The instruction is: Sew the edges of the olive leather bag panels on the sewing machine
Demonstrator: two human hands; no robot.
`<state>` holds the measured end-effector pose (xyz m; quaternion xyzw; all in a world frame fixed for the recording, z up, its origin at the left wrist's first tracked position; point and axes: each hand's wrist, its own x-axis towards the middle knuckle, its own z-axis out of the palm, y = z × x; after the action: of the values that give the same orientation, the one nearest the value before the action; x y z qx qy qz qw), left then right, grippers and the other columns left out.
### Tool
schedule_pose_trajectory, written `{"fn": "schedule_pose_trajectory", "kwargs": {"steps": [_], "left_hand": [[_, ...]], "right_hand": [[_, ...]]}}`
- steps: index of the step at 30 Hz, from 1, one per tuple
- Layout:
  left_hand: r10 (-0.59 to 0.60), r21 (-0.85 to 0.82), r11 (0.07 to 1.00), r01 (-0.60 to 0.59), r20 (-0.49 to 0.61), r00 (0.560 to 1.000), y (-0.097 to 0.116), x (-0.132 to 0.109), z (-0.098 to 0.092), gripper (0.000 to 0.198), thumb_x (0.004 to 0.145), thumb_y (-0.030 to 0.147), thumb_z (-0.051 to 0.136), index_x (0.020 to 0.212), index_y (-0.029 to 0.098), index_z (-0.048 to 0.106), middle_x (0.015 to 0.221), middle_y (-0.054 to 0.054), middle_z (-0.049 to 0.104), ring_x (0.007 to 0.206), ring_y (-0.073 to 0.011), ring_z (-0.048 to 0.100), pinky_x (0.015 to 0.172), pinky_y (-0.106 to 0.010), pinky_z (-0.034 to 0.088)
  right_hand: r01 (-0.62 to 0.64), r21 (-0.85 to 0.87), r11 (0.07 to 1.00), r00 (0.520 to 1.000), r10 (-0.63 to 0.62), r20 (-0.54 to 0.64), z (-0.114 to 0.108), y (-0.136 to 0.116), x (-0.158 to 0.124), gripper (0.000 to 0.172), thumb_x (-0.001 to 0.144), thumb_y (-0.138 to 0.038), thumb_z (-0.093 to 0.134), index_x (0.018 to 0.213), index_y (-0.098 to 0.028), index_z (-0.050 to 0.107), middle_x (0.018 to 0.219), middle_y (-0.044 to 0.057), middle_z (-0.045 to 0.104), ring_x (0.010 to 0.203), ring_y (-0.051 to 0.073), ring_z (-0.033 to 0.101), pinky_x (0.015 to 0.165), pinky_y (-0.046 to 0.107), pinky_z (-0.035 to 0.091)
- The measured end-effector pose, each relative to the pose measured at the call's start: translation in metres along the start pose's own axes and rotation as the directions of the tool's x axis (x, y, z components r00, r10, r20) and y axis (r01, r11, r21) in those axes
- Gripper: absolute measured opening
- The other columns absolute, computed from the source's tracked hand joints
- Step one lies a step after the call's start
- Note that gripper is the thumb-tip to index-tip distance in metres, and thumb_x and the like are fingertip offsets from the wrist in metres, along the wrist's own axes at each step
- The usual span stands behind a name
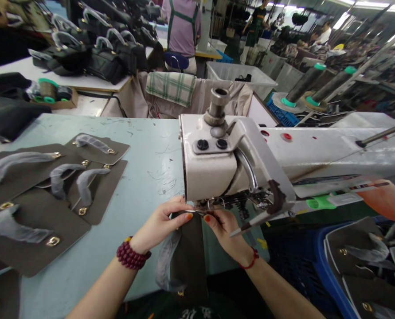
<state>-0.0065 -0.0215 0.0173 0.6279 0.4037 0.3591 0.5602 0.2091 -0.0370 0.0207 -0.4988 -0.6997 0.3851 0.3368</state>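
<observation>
A dark grey-brown bag panel hangs toward me from the sewing machine's needle area. Its far edge lies under the machine head. My left hand pinches that edge on the left, thumb on top and fingers stretched along it. On the other side my right hand closes thumb and fingers on the edge, close to the presser foot, with some fingers hidden behind the machine parts. A plastic-wrapped handle with gold fittings is fixed to the panel. The needle tip and stitch line are hidden.
Several similar panels with wrapped handles lie on the pale table to the left. A blue basket of panels stands at the right. Thread cones rise behind the machine. Black bags crowd a farther table; a person sits beyond.
</observation>
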Motion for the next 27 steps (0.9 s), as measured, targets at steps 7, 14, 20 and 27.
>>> {"fn": "schedule_pose_trajectory", "kwargs": {"steps": [7, 14, 20, 27], "left_hand": [[0.006, 0.033, 0.999, -0.006, -0.008, 1.000, 0.004, -0.001, -0.001, 0.019, 0.086, 0.034, 0.061, 0.098, 0.024, 0.073, 0.087, -0.002, 0.061, 0.087, -0.0175, 0.056, 0.083, -0.031, 0.043], [0.001, 0.047, 0.999, -0.001, -0.005, 1.000, 0.006, 0.000, 0.000, 0.021, 0.087, 0.035, 0.060, 0.097, 0.022, 0.073, 0.085, -0.003, 0.061, 0.085, -0.0172, 0.056, 0.081, -0.030, 0.044], [0.025, 0.051, 0.998, -0.025, -0.004, 1.000, 0.006, 0.001, 0.000, 0.019, 0.087, 0.034, 0.061, 0.098, 0.023, 0.072, 0.088, -0.002, 0.061, 0.088, -0.0174, 0.057, 0.083, -0.031, 0.043], [0.043, 0.064, 0.997, -0.043, -0.005, 0.999, 0.005, 0.002, 0.000, 0.019, 0.087, 0.033, 0.061, 0.098, 0.024, 0.072, 0.088, -0.002, 0.062, 0.089, -0.0169, 0.058, 0.082, -0.030, 0.043]], "right_hand": [[0.101, -0.191, 0.976, 0.995, -0.099, 0.022, -0.025, -0.003, 0.002, 0.022, 0.094, -0.034, 0.050, 0.092, -0.018, 0.064, 0.090, 0.008, 0.072, 0.085, 0.021, 0.068, 0.074, 0.028, 0.052], [0.148, -0.336, 0.930, 0.987, -0.117, 0.111, -0.038, -0.006, 0.007, 0.024, 0.094, -0.039, 0.050, 0.096, -0.019, 0.063, 0.097, 0.010, 0.071, 0.093, 0.025, 0.068, 0.083, 0.036, 0.054], [0.197, -0.270, 0.942, 0.978, -0.168, 0.126, -0.035, -0.013, 0.012, 0.027, 0.095, -0.042, 0.047, 0.097, -0.021, 0.064, 0.095, 0.009, 0.071, 0.091, 0.023, 0.068, 0.078, 0.033, 0.054], [0.166, -0.186, 0.968, 0.981, -0.143, 0.131, -0.030, -0.010, 0.012, 0.022, 0.094, -0.037, 0.052, 0.092, -0.020, 0.065, 0.088, 0.006, 0.071, 0.084, 0.020, 0.067, 0.072, 0.028, 0.051]]}}
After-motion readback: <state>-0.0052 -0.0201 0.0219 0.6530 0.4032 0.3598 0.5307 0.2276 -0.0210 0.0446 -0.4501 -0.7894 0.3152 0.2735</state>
